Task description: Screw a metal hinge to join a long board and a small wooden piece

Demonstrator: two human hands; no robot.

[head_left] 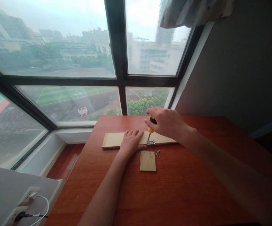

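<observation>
My right hand point(165, 121) is closed around the black and yellow handle of a screwdriver point(151, 129), which points down and slightly left. Its tip meets a small metal hinge point(151, 142) at the near edge of a long pale wooden board point(113, 140). Fingers stretched out, my left hand point(131, 142) lies flat on the board, left of the hinge. In front of the hinge, a small square wooden piece point(147, 161) with two holes near its far edge rests on the table. Beside it are a few loose screws point(158, 153).
The reddish-brown wooden table point(173, 194) reaches back to large windows with dark frames point(120, 62). A grey wall point(232, 75) stands on the right. At lower left, plugs and cables point(41, 205) come out of wall sockets beside the table.
</observation>
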